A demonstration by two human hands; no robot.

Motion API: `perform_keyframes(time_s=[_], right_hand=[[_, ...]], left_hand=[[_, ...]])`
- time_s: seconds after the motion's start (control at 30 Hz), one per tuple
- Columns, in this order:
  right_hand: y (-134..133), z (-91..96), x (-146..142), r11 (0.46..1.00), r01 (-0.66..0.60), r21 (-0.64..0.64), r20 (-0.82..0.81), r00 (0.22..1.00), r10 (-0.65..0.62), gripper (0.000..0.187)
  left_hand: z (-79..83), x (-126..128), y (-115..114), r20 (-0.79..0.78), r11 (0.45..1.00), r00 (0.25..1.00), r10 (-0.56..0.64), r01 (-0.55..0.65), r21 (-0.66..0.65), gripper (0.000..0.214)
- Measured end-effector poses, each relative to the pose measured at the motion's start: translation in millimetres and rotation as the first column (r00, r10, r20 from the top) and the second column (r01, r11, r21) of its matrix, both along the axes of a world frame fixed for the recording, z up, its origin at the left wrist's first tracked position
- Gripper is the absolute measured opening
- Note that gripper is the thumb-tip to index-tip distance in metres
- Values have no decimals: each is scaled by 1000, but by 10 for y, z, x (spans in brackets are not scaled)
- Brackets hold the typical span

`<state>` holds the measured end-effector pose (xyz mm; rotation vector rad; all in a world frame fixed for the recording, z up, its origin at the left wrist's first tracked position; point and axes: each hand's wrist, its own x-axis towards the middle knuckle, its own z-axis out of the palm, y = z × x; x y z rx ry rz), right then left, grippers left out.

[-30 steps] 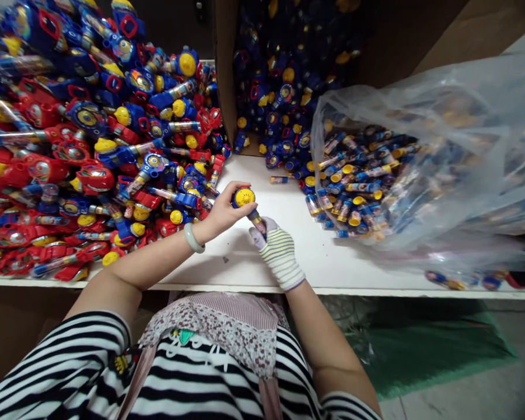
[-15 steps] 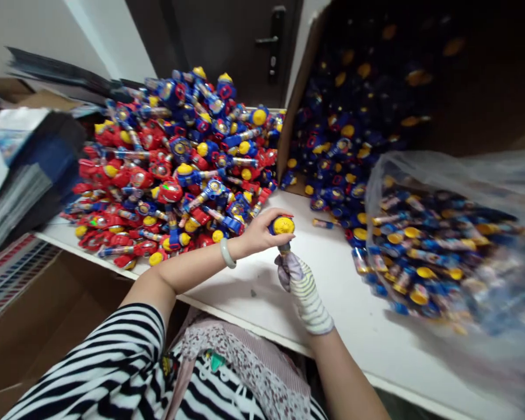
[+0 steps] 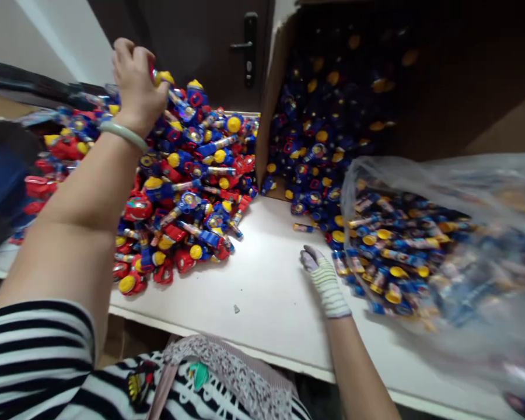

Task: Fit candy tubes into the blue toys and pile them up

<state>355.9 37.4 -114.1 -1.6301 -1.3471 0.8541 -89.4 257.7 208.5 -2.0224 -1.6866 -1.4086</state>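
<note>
My left hand (image 3: 137, 87), bare with a pale bangle at the wrist, reaches over the top of a heap of red and blue plastic toys (image 3: 188, 201). Its fingers are curled round a toy with a yellow cap (image 3: 163, 77); the rest of that toy is mostly hidden by the hand. My right hand (image 3: 326, 283) wears a striped glove with grey fingertips. It hovers low over the white table (image 3: 262, 286), its fingers apart and nothing visible in them. Just beyond it lies a small printed tube (image 3: 303, 227).
At right, a clear plastic bag (image 3: 354, 175) spills printed tubes with yellow ends (image 3: 411, 254). Behind it, a large cardboard box (image 3: 273, 87) on its side holds many blue and yellow toys (image 3: 317, 151). A dark door (image 3: 210, 46) stands at the back.
My left hand has moved from the table's middle to the far left top of the heap, holding the yellow-capped toy. My right hand has let go of it and shifted right.
</note>
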Motion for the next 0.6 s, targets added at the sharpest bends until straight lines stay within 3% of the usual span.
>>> perform_keyframes(time_s=[0.07,0.13,0.17,0.2,0.23,0.27,0.33,0.37,0.43,0.5,0.6], right_hand=[[91,22,93,999,7,39,236,972,-15,49],[265,126,97,998,-47,48,456,890,20,45],[371,193,67,996,-89,30,556,829,57,44],[479,261,19,995,-101,2,647,758,76,44],[581,323,-40,995,-93,-44,724,683,96,44],[670,375,-103,992,-70,-105,778,616,126,45],[792,441,-216,980,-10,-200,832,526,175,47],[819,455,-254,973,10,-230,841,505,194,46],[805,454,-279,967,22,-253,847,489,210,42],[714,435,-241,964,0,-265,842,487,232,36],[504,397,-115,957,-103,-270,788,547,281,34]], left_hand=[[-271,411,-182,-123,993,985,-121,118,-29,29],[-673,1025,-336,-221,921,903,-369,323,-219,30],[-898,1371,-378,-227,825,821,-523,422,-376,35],[-1125,1723,-392,-210,693,722,-660,476,-541,43],[-1340,2065,-377,-192,602,656,-730,484,-636,53],[-1534,2387,-337,-183,563,634,-751,471,-679,63],[-1830,2931,-206,-171,590,703,-690,409,-696,73],[-1930,3143,-131,-148,608,762,-631,366,-704,73],[-2052,3437,1,-79,592,849,-522,294,-750,71],[-2117,3564,79,-31,552,879,-476,271,-789,74],[-2205,3505,65,-54,569,863,-502,283,-773,76]])
